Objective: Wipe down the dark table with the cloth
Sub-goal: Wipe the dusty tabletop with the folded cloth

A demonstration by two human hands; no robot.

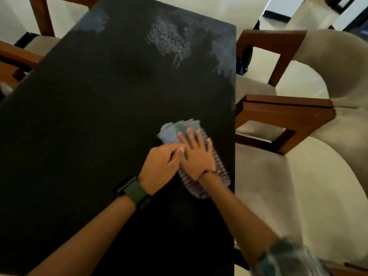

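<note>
Black and matte, the desk (pixel 99 126) fills most of the head view, and both hands work near its right edge. The right hand (pixel 197 154) lies flat with fingers spread, palm pressed down on the cloth (pixel 179 129), so its grip is wide and bears on the fabric rather than closing around it. The left hand (pixel 161 164) sits just to the left of it, touching it, with fingers curled and the thumb against the cloth's near edge; whether this grip actually pinches the fabric I cannot tell. The cloth is blue-grey and bunched beyond the right fingertips, while a ribbed, purplish part of it runs back under the right palm and past the wrist. A green-strapped watch (pixel 133 191) wraps the left wrist, and a thin dark band (pixel 205 173) circles the right wrist. Well beyond the hands, pale smeared patches (pixel 169 38) mark the far part of the desk. To the right of the grip stand two cushioned wooden armchairs (pixel 288 108), close against the desk's edge. Everything is somewhat motion-blurred.
</note>
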